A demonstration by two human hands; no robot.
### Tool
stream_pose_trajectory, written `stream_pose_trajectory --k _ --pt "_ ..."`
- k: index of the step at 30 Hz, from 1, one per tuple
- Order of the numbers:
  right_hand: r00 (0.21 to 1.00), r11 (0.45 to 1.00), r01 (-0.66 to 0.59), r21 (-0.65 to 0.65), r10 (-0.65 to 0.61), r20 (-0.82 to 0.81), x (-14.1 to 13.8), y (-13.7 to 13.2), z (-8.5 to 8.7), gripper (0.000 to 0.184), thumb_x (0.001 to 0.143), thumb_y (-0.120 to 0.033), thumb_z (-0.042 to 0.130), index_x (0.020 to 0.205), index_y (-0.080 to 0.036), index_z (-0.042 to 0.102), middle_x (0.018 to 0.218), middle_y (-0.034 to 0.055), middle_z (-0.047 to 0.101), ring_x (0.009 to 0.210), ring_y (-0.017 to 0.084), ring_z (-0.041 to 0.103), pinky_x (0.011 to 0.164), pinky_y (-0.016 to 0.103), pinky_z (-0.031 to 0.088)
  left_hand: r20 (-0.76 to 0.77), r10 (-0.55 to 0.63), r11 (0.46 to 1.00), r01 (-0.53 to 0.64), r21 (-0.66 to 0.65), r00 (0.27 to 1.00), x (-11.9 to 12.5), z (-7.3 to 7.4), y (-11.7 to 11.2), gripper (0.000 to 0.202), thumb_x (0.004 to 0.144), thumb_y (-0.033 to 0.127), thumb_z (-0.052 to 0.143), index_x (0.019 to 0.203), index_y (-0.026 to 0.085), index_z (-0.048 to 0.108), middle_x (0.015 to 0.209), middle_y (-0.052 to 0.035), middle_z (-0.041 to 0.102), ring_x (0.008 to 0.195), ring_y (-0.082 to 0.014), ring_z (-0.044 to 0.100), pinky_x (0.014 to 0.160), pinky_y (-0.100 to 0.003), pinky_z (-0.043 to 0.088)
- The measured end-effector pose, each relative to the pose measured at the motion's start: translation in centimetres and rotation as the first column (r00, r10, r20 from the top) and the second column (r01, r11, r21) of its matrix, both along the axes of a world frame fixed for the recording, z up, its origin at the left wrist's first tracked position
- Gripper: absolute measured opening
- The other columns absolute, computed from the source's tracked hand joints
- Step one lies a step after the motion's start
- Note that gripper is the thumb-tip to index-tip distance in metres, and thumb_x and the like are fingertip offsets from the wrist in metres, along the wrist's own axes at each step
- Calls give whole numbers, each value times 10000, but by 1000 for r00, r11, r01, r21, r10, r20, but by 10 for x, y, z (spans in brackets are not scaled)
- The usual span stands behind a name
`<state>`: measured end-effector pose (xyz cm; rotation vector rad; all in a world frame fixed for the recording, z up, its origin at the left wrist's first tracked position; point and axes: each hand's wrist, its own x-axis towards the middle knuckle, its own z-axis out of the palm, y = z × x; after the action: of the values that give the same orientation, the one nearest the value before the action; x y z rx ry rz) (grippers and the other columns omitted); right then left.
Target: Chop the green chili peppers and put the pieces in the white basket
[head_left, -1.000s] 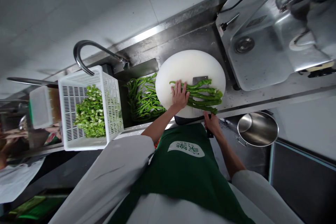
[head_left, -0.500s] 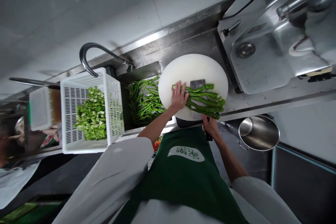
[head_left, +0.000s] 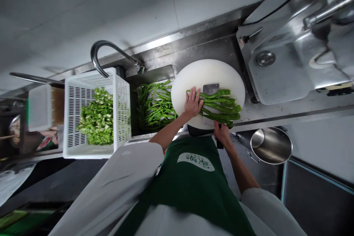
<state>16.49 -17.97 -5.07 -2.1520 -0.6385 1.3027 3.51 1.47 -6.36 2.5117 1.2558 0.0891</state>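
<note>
Little but the viewpoint has shifted: the left hand (head_left: 193, 104) presses long green peppers (head_left: 221, 105) onto a round white cutting board (head_left: 207, 73); the right hand (head_left: 223, 135) grasps the cleaver (head_left: 211, 89), blade beneath them. Steel counter (head_left: 206, 49) and grey wall (head_left: 124, 11) lie beyond.

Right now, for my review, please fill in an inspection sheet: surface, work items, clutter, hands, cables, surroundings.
Surface: round white cutting board on steel counter.
Work items: long green peppers lying over a cleaver.
Clutter: white perforated basket of chopped greens; thinner green peppers in a basin.
Hands: left hand flat on the long peppers; right hand grips the cleaver's black handle.
Cables: black cord or hose, upper right.
Surroundings: curved faucet, steel pot.
</note>
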Motion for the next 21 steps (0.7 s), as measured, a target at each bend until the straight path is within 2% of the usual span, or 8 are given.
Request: stream_pose_trajectory --k 4,8,16,21 --pt "1000 1000 11 -11 -11 -2 -1 4 3 465 971 -676 492 719 -286 473 471 32 575 405 211 566 499 333 481 -6 -12 1000 12 24 1000 -5 2 1 710 1109 489 228 1693 86 213 1773 -156 89 1657 -282 41 1341 -550 57" --pt "998 999 44 -13 -45 -39 0 2 3 489 951 -721 495 743 -278 497 473 24 569 378 202 531 445 331 443 -21 27 999 -26 29 999 -13 2 4 725 1103 513 252 1694 94 212 1770 -171 90 1656 -305 54 1329 -597 49" --pt "999 999 13 34 -12 -45 1 11 6 499 938 -734 511 797 -257 535 446 13 553 357 204 519 420 327 428 -9 32 999 -33 -20 999 -14 1 7 706 1103 489 255 1699 114 203 1775 -146 91 1657 -289 47 1337 -569 70" --pt "999 999 16 -31 -17 -30 -1 21 7 518 954 -725 496 879 -225 609 472 33 584 402 223 559 444 340 448 -14 33 999 -33 -34 999 -13 4 8 705 1108 486 236 1697 100 207 1775 -143 84 1656 -290 64 1338 -569 72"
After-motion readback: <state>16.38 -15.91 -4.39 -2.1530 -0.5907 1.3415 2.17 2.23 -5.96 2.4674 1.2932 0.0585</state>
